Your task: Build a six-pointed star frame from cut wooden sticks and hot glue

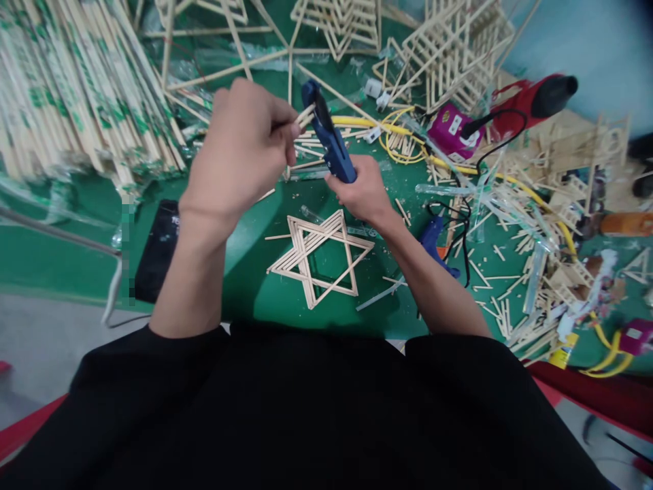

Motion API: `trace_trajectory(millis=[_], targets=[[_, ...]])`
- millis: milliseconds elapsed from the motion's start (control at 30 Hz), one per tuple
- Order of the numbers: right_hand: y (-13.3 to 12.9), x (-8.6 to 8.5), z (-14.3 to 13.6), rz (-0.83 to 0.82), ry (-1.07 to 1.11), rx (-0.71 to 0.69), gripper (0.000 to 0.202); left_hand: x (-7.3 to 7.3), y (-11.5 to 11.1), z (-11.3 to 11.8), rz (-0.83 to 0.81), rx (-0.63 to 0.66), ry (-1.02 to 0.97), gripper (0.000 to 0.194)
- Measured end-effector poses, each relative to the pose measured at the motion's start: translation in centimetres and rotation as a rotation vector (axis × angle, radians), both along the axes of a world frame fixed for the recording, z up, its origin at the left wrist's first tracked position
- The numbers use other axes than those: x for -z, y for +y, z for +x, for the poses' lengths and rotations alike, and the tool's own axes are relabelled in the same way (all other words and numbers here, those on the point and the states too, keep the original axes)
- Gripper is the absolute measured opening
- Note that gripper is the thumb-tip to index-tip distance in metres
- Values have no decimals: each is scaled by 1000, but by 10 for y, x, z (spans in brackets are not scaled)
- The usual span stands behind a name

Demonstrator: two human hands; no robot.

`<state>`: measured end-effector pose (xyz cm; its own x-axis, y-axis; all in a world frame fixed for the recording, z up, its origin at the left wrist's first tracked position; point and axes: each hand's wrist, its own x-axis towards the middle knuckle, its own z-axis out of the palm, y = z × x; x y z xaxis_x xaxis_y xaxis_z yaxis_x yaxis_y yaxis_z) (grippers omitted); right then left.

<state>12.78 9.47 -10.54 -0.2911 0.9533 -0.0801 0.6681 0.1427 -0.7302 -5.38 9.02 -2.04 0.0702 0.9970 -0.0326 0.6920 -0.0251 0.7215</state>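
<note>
Stick star, six-pointed, outline closed; short sticks in hand, unattached.
Left hand (245, 146): pinching short sticks (306, 117), their ends at the blue cutter (334, 146); whether cut, cannot tell. Right hand (364, 190): gripping the cutter's handles. Star (305, 245): flat on the green tabletop (249, 292), just in from the near edge's middle; sticks denser along one band, so layering looks uneven, sides thinner elsewhere. Glue gun (432, 235): right of the star, lying unheld. Wrapped sticks (66, 88): far left corner. Stacked frames (341, 27): far edge, built up further than the star. Offcuts (505, 316): toward the right edge.
</note>
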Motion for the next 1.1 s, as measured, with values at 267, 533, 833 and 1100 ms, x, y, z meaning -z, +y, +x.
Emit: trace_trajectory(millis=[267, 533, 833, 1100], targets=[[5, 5, -4, 25, -45, 61, 42, -9, 9, 8, -26, 61, 210, 32], [5, 18, -6, 32, -53, 85, 42, -2, 1, -6, -41, 100, 239, 25], [4, 28, -1, 47, -3, 125, 39, 43, -53, -49, -292, 82, 454, 8], [1, 35, 13, 61, 247, 137, 56, 63, -61, -52, -235, 112, 304, 12]])
